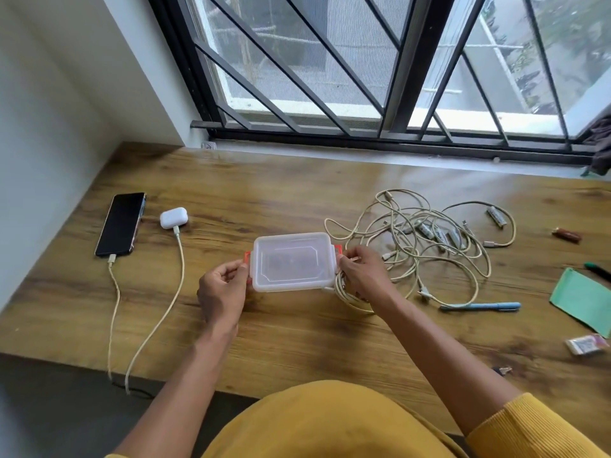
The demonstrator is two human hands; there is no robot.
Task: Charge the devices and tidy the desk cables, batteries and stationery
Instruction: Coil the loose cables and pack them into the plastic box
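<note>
Translucent box (292, 262), red clips under fingers (243, 266) (coiled cable (344, 289) perhaps held)

A lidded clear plastic box (292, 262) with orange clips sat at frame center. Tangled cream cables (426, 239) and batteries (497, 215) were spread at right; a plugged-in phone (120, 224) and earbud case (174, 218) lay at left.

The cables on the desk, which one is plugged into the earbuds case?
The right-hand one of the two charging cables at the left, running from the desk's front edge up to the white earbuds case. The other cable beside it enters the phone.
</note>
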